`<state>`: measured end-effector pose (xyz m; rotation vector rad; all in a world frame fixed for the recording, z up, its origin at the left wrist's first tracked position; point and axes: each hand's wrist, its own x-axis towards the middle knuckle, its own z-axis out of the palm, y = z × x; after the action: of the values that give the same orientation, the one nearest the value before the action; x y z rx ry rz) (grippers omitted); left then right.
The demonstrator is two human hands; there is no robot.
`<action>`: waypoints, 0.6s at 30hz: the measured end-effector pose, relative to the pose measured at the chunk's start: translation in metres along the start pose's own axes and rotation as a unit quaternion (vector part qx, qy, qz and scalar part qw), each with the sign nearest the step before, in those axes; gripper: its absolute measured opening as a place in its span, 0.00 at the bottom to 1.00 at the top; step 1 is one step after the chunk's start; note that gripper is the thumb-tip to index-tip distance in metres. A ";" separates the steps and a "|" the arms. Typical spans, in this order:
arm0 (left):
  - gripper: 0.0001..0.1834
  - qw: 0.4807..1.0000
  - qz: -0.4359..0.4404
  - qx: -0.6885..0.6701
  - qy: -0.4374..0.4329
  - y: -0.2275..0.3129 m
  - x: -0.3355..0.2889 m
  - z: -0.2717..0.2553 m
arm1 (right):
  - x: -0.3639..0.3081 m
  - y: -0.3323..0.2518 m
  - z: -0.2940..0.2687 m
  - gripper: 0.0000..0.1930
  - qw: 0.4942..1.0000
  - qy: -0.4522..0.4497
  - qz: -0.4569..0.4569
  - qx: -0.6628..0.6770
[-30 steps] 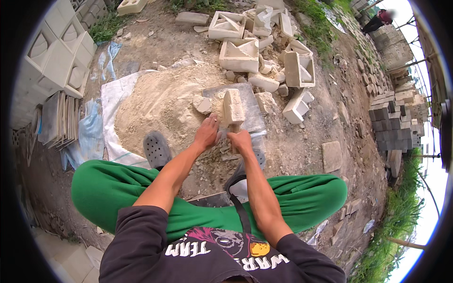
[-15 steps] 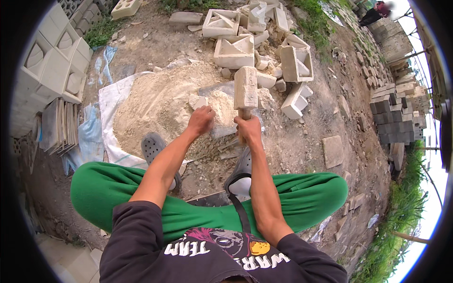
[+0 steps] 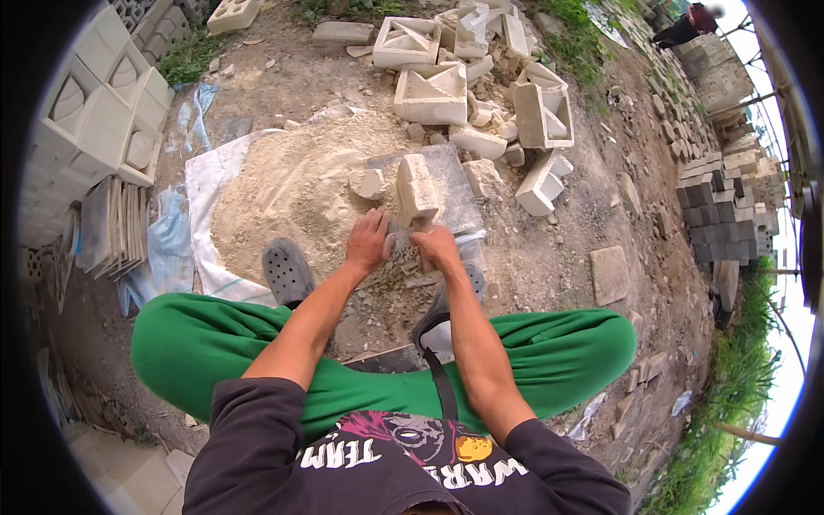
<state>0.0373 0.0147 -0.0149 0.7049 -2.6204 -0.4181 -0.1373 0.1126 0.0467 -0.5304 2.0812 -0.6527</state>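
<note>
My right hand [image 3: 438, 247] is wrapped round the short handle of a wooden mallet. The dusty block-shaped mallet head [image 3: 416, 189] is over the dark flat slab [image 3: 453, 176]. Nearby on the left, my left hand [image 3: 369, 240] has its fingers stretched forward, low by the slab's near left edge, with nothing visible in it. Just beyond those fingers lies a pale broken chunk [image 3: 367, 183]. Crushed pale powder [image 3: 283, 184] is heaped on a white sheet [image 3: 209, 178] to the left. The mallet head hides part of the slab.
Broken pale hollow blocks [image 3: 431, 93] and rubble are piled beyond the slab. Whole pale blocks [image 3: 120, 86] stand stacked at left, beside thin boards [image 3: 112, 225]. Grey blocks [image 3: 717, 206] are stacked at right. My shoes [image 3: 287, 270] flank the work spot. Another person [image 3: 689, 26] is far right.
The mallet has come down and left over the slab. My left hand has drawn back from the chunk, its fingers straighter. Powder that lay on the slab is mostly gone from it.
</note>
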 end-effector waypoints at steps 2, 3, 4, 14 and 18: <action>0.32 0.998 -0.048 0.006 -0.027 0.007 0.003 0.004 | -0.009 -0.009 -0.007 0.18 0.999 0.016 0.009 0.027; 0.32 0.998 -0.049 0.007 -0.025 0.008 0.004 0.006 | -0.013 -0.012 -0.010 0.18 0.998 0.031 0.019 0.057; 0.33 0.998 -0.054 0.006 -0.019 0.014 0.009 0.011 | -0.007 -0.001 -0.012 0.18 0.998 0.037 0.021 0.057; 0.38 0.989 -0.124 -0.040 -0.075 0.030 0.046 0.038 | 0.025 0.066 -0.010 0.24 0.982 0.177 0.053 0.039; 0.37 0.978 -0.173 -0.061 -0.100 0.026 0.049 0.045 | 0.008 0.041 -0.005 0.20 0.984 0.115 0.053 0.127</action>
<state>-0.0326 0.0186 -0.0301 1.1330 -2.6260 -0.7812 -0.1515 0.1413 0.0184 -0.2065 2.1788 -0.9367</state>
